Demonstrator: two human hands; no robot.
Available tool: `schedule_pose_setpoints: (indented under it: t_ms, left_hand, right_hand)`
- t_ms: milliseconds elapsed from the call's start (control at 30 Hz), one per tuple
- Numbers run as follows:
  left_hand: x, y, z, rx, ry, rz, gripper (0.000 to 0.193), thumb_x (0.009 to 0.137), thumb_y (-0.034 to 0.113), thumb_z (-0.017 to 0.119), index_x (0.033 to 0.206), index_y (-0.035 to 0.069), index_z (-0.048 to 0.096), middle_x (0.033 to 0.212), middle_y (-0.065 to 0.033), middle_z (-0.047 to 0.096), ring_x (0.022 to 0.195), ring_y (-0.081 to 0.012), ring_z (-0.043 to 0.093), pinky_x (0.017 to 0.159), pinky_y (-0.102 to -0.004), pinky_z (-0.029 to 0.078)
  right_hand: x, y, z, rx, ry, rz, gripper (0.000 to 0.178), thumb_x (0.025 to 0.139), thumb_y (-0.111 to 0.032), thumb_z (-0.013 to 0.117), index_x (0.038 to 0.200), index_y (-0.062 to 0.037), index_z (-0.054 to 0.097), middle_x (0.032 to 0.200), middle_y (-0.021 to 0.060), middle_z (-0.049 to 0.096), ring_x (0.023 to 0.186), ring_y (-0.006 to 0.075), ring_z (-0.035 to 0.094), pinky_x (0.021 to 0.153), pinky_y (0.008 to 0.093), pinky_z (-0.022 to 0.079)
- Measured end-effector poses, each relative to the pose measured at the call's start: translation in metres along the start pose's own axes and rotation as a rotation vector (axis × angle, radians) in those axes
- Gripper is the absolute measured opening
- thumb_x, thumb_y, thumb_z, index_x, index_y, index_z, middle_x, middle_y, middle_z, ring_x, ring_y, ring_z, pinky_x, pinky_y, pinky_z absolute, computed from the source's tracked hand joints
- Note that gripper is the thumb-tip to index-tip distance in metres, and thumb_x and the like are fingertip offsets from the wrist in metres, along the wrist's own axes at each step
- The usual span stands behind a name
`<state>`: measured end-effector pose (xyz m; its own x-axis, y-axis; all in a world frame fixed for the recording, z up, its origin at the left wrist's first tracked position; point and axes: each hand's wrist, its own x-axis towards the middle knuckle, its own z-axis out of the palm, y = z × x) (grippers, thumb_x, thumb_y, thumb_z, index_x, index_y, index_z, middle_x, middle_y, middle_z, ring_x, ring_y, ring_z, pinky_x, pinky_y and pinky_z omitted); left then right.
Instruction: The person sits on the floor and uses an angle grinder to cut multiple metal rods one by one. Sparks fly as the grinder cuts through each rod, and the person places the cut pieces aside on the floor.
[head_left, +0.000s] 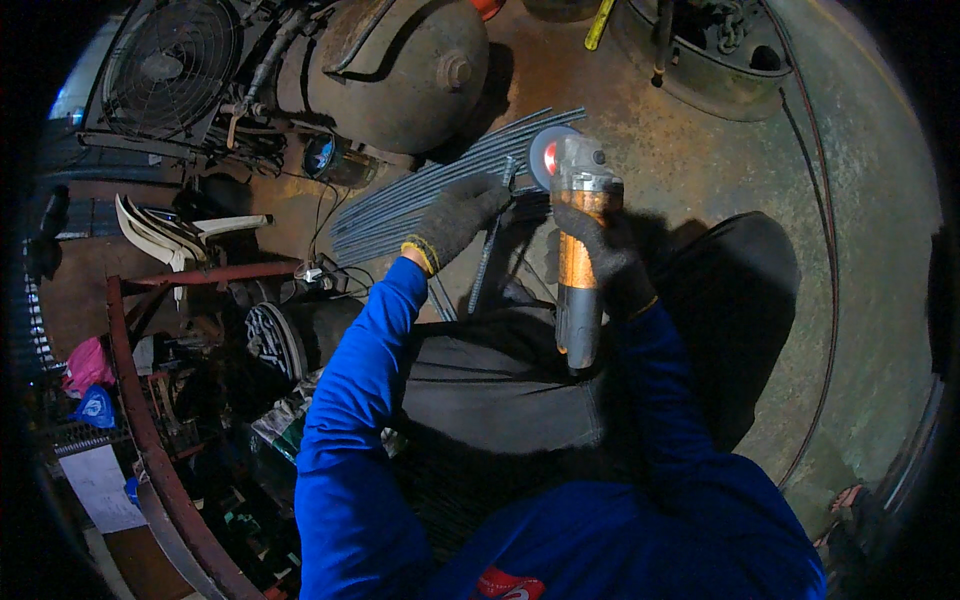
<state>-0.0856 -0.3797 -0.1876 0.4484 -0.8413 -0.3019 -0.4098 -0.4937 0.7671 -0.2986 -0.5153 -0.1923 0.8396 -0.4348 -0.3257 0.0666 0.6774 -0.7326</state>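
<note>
My left hand, in a dark grey glove with a yellow cuff, is closed around a short ribbed steel rod. The rod slants down toward my lap, its upper end sticking out past my fingers. In my gloved right hand is an orange and grey angle grinder, gripped around its body. The grinder's round disc is just right of the rod's upper end; I cannot tell whether they touch. Behind my left hand, a bundle of similar steel rods lies on the floor.
A rusty rounded tank stands beyond the rods, beside a caged fan. A metal tub holds a chain at the far right. A cable curves along the right floor. To my left are a red metal frame and clutter.
</note>
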Motion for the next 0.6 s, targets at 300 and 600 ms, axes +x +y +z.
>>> schedule_pose_setpoints:
  t_ms: [300,600]
  left_hand:
    - [-0.001,0.010,0.004,-0.045,0.121,-0.101,0.038,0.086,0.033,0.075,0.100,-0.002,0.069,0.094,-0.0154,0.070,0.087,-0.0243,0.063,0.082,-0.0377,0.050]
    - [0.001,0.035,0.008,0.078,0.137,-0.129,0.041,0.081,0.035,0.079,0.095,-0.001,0.066,0.090,-0.0160,0.068,0.083,-0.0259,0.060,0.079,-0.0399,0.049]
  right_hand:
    - [0.003,0.005,0.002,0.084,0.019,0.052,0.028,0.085,-0.010,0.078,0.108,-0.0057,0.063,0.078,0.0070,0.065,0.065,0.0199,0.067,0.057,0.0333,0.056]
    - [0.005,0.004,-0.003,-0.055,0.034,-0.032,0.033,0.086,-0.017,0.079,0.112,-0.0045,0.062,0.075,0.0072,0.063,0.060,0.0210,0.066,0.054,0.0351,0.056]
